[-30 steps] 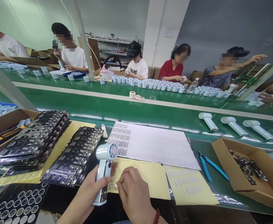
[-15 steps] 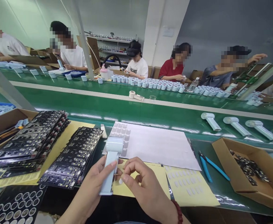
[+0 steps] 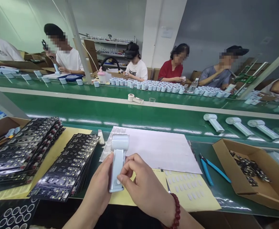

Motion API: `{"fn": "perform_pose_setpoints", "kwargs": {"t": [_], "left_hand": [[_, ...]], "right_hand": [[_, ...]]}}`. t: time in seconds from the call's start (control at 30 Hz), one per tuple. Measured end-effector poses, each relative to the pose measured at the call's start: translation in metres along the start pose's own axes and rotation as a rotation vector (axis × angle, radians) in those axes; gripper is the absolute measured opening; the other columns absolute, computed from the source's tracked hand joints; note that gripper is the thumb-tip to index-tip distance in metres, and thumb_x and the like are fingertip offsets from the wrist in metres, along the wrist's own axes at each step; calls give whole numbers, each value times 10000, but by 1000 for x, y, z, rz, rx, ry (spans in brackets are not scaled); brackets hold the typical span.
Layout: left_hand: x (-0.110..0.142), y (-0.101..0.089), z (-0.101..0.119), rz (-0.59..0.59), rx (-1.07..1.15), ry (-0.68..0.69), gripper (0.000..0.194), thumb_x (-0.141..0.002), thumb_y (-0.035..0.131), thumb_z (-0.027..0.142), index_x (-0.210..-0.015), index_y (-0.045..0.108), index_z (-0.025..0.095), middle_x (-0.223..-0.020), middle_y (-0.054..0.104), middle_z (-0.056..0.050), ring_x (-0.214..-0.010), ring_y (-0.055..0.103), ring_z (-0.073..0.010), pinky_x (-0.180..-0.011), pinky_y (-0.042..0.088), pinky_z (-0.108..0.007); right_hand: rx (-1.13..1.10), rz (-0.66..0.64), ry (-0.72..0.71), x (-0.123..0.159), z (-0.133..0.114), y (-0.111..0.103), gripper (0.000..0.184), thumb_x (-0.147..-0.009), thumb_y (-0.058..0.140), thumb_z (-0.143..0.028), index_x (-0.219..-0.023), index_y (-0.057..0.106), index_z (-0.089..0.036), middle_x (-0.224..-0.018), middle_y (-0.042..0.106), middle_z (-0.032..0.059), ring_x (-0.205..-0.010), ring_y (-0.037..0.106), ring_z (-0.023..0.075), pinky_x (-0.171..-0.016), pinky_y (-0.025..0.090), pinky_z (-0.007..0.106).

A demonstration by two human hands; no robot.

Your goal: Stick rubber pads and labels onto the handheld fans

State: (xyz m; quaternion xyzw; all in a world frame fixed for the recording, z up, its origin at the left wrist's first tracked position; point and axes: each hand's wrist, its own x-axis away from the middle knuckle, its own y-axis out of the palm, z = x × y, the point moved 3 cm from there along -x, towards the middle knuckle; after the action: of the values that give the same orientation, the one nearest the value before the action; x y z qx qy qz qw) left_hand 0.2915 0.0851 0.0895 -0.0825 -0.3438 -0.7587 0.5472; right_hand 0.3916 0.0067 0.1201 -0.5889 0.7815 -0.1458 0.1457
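Note:
My left hand (image 3: 100,187) grips the handle of a pale blue handheld fan body (image 3: 118,160), held upright with its round head away from me. The thumb and fingers of my right hand (image 3: 143,186) pinch the lower handle from the right, pressing at its side. Under my hands lie yellow backing sheets (image 3: 192,190) with small clear stickers and a white sheet (image 3: 158,149) with grey pads at its left edge.
Stacks of black circuit-board panels (image 3: 65,168) lie to the left. Blue-handled cutters (image 3: 210,168) and a cardboard box (image 3: 251,187) of small black parts sit at right. Three fan bodies (image 3: 237,125) lie on the green conveyor (image 3: 139,114). Several people work across it.
I have turned the fan so its flat back faces me and raised it slightly. My right hand left the yellow sticker sheet and closed onto the fan's handle.

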Motion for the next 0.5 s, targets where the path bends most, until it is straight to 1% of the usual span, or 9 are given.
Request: {"fn": "perform_pose_setpoints", "kwargs": {"t": [0.07, 0.13, 0.2, 0.23, 0.3, 0.33, 0.4, 0.47, 0.5], "left_hand": [[1, 5, 0, 5, 16, -7, 318, -884, 655, 337, -1152, 724, 180, -1037, 761, -65, -1000, 697, -239, -791, 576, -284], [2, 9, 1, 8, 27, -28, 300, -881, 654, 255, -1161, 715, 166, -997, 762, -71, -950, 713, -234, -754, 591, -286], [3, 14, 3, 11, 27, -74, 275, -891, 623, 205, -1137, 715, 122, -942, 763, -100, -886, 726, -234, -713, 602, -293], [4, 17, 6, 10, 21, -95, 261, -897, 610, 200, -1112, 720, 102, -924, 762, -118, -855, 731, -235, -693, 606, -295], [5, 24, 14, -7, 0, -103, 230, -886, 615, 178, -1060, 732, 82, -933, 763, -144, -832, 736, -231, -694, 611, -290], [4, 29, 21, -23, -31, -83, 209, -860, 634, 137, -1033, 737, 83, -949, 764, -147, -841, 737, -225, -714, 611, -283], [-3, 42, 38, -66, -129, -6, 218, -790, 660, 30, -982, 744, 90, -968, 764, -141, -863, 734, -208, -743, 605, -261], [-19, 57, 56, -95, -239, 56, 214, -741, 655, -46, -895, 738, 77, -904, 756, -138, -811, 725, -186, -689, 591, -226], [-31, 65, 65, -94, -286, 76, 188, -730, 649, -65, -839, 725, 69, -843, 745, -131, -749, 713, -170, -631, 575, -207]], "right_hand": [[112, 63, -91, 1, 3, 3, 107, -880, 583, -121, -811, 562, -199, -985, 547, 29, -737, 572, 139, -638, 468, 286], [181, 173, -238, 3, 4, 4, 101, -899, 549, -139, -818, 548, -200, -985, 546, 41, -712, 568, 143, -597, 452, 283], [127, 319, -367, 7, 5, -1, 90, -921, 531, -165, -845, 553, -208, -975, 546, 42, -757, 593, 154, -584, 457, 265], [68, 396, -393, 9, 7, -5, 83, -931, 528, -182, -861, 558, -216, -973, 547, 40, -800, 605, 160, -586, 465, 252], [-38, 486, -342, 12, 15, -16, 78, -946, 529, -221, -877, 565, -231, -967, 552, 35, -857, 613, 164, -589, 474, 233], [-59, 484, -275, 13, 21, -21, 95, -951, 530, -240, -863, 564, -235, -959, 557, 31, -852, 611, 164, -582, 471, 229], [-27, 379, -133, 13, 38, -26, 132, -954, 527, -254, -827, 561, -236, -939, 572, 24, -811, 610, 158, -576, 462, 232], [78, 238, -31, 15, 57, -22, 117, -927, 547, -211, -813, 561, -233, -931, 594, 12, -756, 617, 148, -609, 470, 248], [151, 193, -2, 16, 67, -18, 111, -902, 560, -174, -807, 562, -232, -937, 606, 6, -728, 622, 144, -627, 475, 258]]}}
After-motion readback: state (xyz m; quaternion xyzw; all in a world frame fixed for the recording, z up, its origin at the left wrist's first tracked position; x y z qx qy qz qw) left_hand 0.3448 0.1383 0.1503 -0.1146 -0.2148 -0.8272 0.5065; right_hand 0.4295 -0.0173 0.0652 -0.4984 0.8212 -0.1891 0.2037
